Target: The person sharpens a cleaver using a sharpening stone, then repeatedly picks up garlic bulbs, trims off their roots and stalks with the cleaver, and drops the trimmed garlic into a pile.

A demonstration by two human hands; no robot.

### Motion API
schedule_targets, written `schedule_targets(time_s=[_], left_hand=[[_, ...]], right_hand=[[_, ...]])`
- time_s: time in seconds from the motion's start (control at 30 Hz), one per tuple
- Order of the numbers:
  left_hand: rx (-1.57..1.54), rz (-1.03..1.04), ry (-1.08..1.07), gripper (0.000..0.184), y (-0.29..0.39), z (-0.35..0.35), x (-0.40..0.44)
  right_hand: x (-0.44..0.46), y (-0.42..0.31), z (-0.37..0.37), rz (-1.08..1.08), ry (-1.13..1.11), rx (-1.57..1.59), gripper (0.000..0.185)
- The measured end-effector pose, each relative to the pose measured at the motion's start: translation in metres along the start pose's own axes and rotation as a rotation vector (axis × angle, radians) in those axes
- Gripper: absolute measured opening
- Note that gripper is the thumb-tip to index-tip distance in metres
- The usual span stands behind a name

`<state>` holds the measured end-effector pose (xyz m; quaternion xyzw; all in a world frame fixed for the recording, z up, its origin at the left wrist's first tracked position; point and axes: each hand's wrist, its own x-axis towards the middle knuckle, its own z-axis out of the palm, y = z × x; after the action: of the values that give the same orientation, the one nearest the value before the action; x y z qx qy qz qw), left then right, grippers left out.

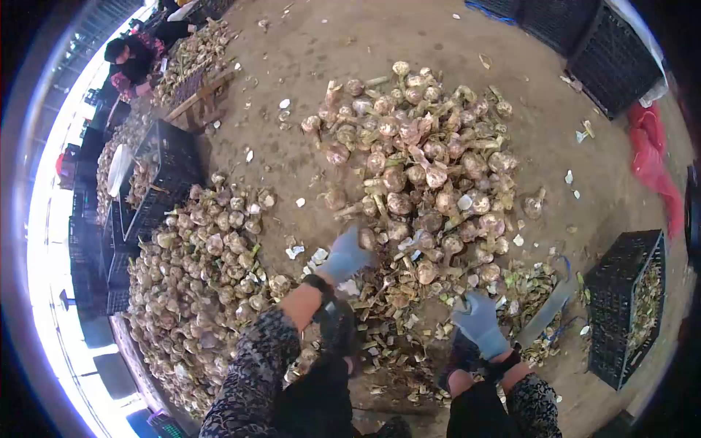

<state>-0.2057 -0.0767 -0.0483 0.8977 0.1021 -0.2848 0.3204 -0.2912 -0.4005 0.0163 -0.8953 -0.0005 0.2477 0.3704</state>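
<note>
My left hand (347, 255), in a light blue glove, is at the lower left edge of a heap of garlic bulbs (436, 175). Its fingertips are blurred beside a bulb (367, 238); whether they grip it is unclear. My right hand (480, 325), gloved alike, is above the trimmings between my knees, its fingers curled together; what they hold is hidden or too small to name. Cut stems and peel (394, 321) lie between the hands. To the right of my right hand is a long, pale, flat strip (546, 314).
Another garlic pile (197, 277) spreads along the left. Black crates stand at left (171, 171), right (621, 306) and upper right (613, 62). Red netting (652, 157) lies at right. A person (135, 66) works by more garlic at upper left.
</note>
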Motion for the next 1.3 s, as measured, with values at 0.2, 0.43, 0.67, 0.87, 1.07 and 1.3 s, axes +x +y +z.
schedule_targets(time_s=[0.2, 0.43, 0.67, 0.87, 1.07, 1.3], left_hand=[[-1.16, 0.042, -0.368, 0.063, 0.037, 0.023, -0.074], [-1.296, 0.067, -0.517, 0.039, 0.056, 0.03, -0.095], [-1.355, 0.034, -0.238, 0.029, 0.06, 0.045, -0.125], [-1.874, -0.256, -0.529, 0.034, 0.061, 0.036, -0.125], [-0.565, 0.362, 0.145, 0.068, 0.083, -0.01, -0.158], [0.285, 0.606, -0.005, 0.052, 0.079, 0.015, -0.13]], right_hand=[[-0.001, -0.046, 0.017, -0.306, 0.085, -0.212, 0.025], [-0.01, -0.07, 0.004, -0.411, -0.029, -0.35, 0.034], [0.001, -0.05, 0.011, -0.4, -0.028, -0.329, 0.033], [0.002, -0.034, 0.006, -0.456, -0.026, -0.291, 0.029], [0.007, 0.039, -0.018, 0.134, 0.051, -0.424, 0.018], [-0.002, -0.032, -0.016, -0.277, 0.126, -0.185, 0.014]])
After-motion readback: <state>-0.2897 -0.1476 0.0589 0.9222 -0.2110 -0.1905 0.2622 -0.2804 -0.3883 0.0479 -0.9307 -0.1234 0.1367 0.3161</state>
